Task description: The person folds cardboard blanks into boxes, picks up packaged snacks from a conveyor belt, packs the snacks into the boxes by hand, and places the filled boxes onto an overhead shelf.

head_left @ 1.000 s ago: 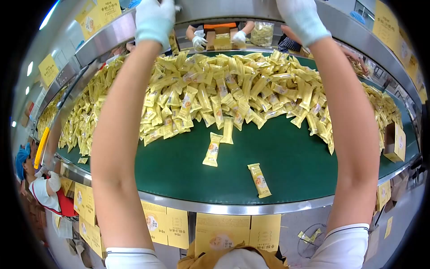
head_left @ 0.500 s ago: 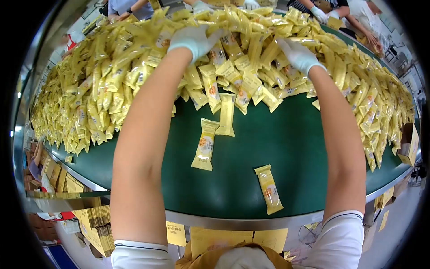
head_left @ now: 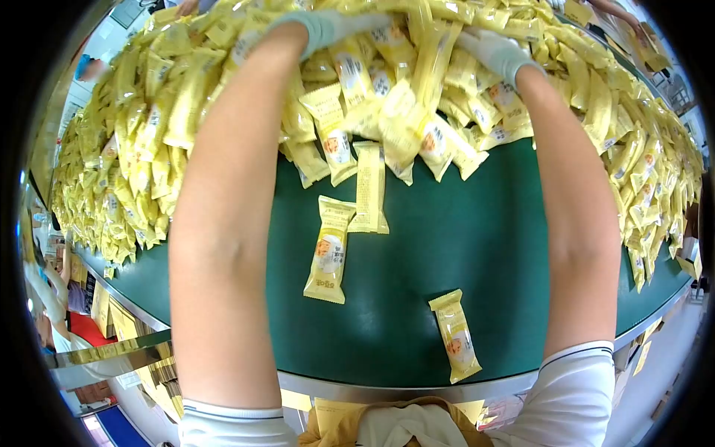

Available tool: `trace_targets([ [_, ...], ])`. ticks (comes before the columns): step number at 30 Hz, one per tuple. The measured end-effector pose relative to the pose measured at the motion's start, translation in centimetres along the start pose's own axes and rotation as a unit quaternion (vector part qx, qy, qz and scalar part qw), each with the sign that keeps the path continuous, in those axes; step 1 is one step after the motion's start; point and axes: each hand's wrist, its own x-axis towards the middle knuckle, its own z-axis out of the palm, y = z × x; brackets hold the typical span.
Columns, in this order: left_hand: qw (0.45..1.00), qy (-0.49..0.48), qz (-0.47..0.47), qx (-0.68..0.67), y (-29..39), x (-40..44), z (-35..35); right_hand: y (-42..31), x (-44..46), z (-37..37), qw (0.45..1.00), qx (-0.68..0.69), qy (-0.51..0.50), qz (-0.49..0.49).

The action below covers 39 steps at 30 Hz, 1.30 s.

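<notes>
A large heap of yellow wrapped snack packets (head_left: pixel 350 71) covers the far part of a green table (head_left: pixel 402 276). My left hand (head_left: pixel 335 28), in a pale glove, reaches into the heap at the top of the view, its fingers stretched out to the right over packets. Opposite it, my gloved right hand (head_left: pixel 493 54) lies against the heap, fingers extended to the left and partly hidden among packets. Between both hands, loose packets (head_left: pixel 428 82) lie tumbled and some look blurred. Nearer me are a single packet (head_left: pixel 328 253), another overlapping it, and a lone packet (head_left: pixel 456 337).
A metal edge (head_left: pixel 357 391) runs along the near side of the table. Cartons (head_left: pixel 149 372) are stacked below at the left, and an open box (head_left: pixel 691 253) stands at the right edge. Another person's arm (head_left: pixel 618 13) shows at the far right.
Both hands have pushed deeper toward the far side of the heap, and packets between them have shifted and tumbled. The view has tilted slightly, so the near packets appear lower.
</notes>
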Motion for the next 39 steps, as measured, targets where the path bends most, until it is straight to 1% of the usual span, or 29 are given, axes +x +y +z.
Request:
trace_targets([
  [1, 1.000, -0.009, -0.007, -0.008, 0.2, -0.6, 0.0, -1.0, -1.9, -0.7, 1.000, -0.010, 0.009, -0.007],
  [2, 1.000, -0.017, -0.018, -0.018, 0.6, -1.7, 0.1, -0.1, -1.2, 0.3, 1.000, -0.003, 0.002, -0.017],
  [3, 0.998, -0.031, -0.048, -0.026, 1.2, -3.1, -0.1, -1.8, -3.4, -1.3, 0.999, -0.015, -0.038, 0.018],
  [4, 0.994, -0.059, -0.037, -0.084, 1.3, -3.9, 0.0, -2.9, -4.7, -1.9, 0.997, -0.023, -0.063, 0.024],
  [5, 0.993, -0.049, -0.032, -0.103, 1.4, -4.7, 0.8, -3.6, -6.0, -2.6, 0.995, -0.031, -0.088, 0.030],
  [7, 0.990, -0.021, -0.017, -0.139, 2.3, -6.6, 1.5, -4.2, -8.6, -2.8, 0.999, -0.016, -0.040, 0.008],
  [8, 0.991, -0.038, -0.040, -0.123, 3.0, -8.0, 1.1, -3.7, -7.9, -1.8, 0.996, -0.036, -0.059, 0.051],
  [9, 0.993, -0.070, -0.052, -0.084, 3.6, -9.0, 0.7, -2.7, -7.5, -0.9, 0.996, -0.024, -0.082, 0.025],
  [11, 0.994, -0.051, -0.031, -0.096, 3.8, -10.4, 1.6, -2.9, -10.2, -2.0, 0.994, 0.017, -0.101, -0.029],
  [12, 0.995, -0.032, 0.002, -0.095, 3.6, -11.3, 2.0, -2.9, -11.3, -1.6, 0.996, 0.018, -0.089, -0.026],
  [13, 0.994, -0.029, 0.010, -0.104, 3.8, -12.1, 2.3, -3.4, -12.6, -2.0, 0.997, 0.018, -0.074, -0.024],
  [14, 0.995, -0.033, -0.002, -0.089, 4.2, -12.7, 2.6, -3.7, -14.2, -2.1, 0.999, 0.000, -0.043, -0.024],
  [15, 0.996, -0.038, -0.014, -0.075, 5.0, -13.9, 2.6, -3.5, -15.0, -1.7, 0.999, 0.005, -0.043, -0.026],
  [17, 0.995, -0.063, 0.007, -0.081, 5.6, -15.8, 2.4, -4.1, -17.4, -2.0, 0.999, 0.023, -0.045, -0.018],
  [19, 0.998, -0.039, 0.025, -0.049, 5.6, -16.8, 3.8, -4.8, -19.6, -2.5, 0.997, 0.033, -0.067, -0.022],
  [20, 0.998, -0.033, 0.035, -0.045, 5.4, -17.2, 4.6, -5.3, -20.8, -2.6, 0.998, 0.005, -0.059, -0.028],
  [21, 0.998, -0.023, 0.046, -0.039, 5.3, -17.7, 5.3, -5.5, -21.7, -2.2, 0.998, 0.004, -0.057, -0.032],
  [23, 0.997, -0.005, 0.071, -0.027, 5.4, -19.2, 6.1, -6.1, -23.5, -1.7, 0.996, 0.012, -0.084, -0.024],
  [25, 0.997, -0.010, 0.072, -0.017, 6.2, -21.5, 5.7, -7.3, -26.4, -2.5, 0.995, -0.003, -0.100, -0.016],
  [26, 0.997, -0.016, 0.074, -0.006, 6.4, -22.3, 5.8, -7.1, -27.2, -1.9, 0.995, 0.011, -0.097, -0.026],
  [27, 0.997, -0.023, 0.075, 0.004, 6.7, -23.2, 5.8, -6.0, -27.2, 0.4, 0.994, 0.046, -0.073, -0.071],
  [29, 0.997, -0.032, 0.069, 0.016, 7.5, -25.4, 5.3, -6.4, -29.2, 0.6, 0.991, 0.083, -0.046, -0.094],
  [31, 0.997, -0.055, 0.059, 0.016, 7.9, -26.9, 5.0, -6.4, -30.3, 1.4, 0.995, 0.051, -0.048, -0.070],
  [32, 0.997, -0.046, 0.070, 0.003, 7.7, -27.6, 5.5, -6.4, -30.8, 1.9, 0.997, 0.034, -0.048, -0.059],
  [35, 0.994, -0.063, 0.083, 0.040, 8.6, -30.1, 4.8, -6.2, -33.5, 1.2, 0.994, 0.079, -0.050, -0.050],
  [36, 0.994, -0.050, 0.090, 0.023, 8.6, -30.7, 5.2, -5.8, -33.9, 0.6, 0.983, 0.135, -0.116, -0.050],
  [39, 0.995, 0.031, 0.096, 0.017, 8.3, -32.6, 6.3, -3.7, -37.0, -0.7, 0.944, 0.306, -0.071, -0.099],
])
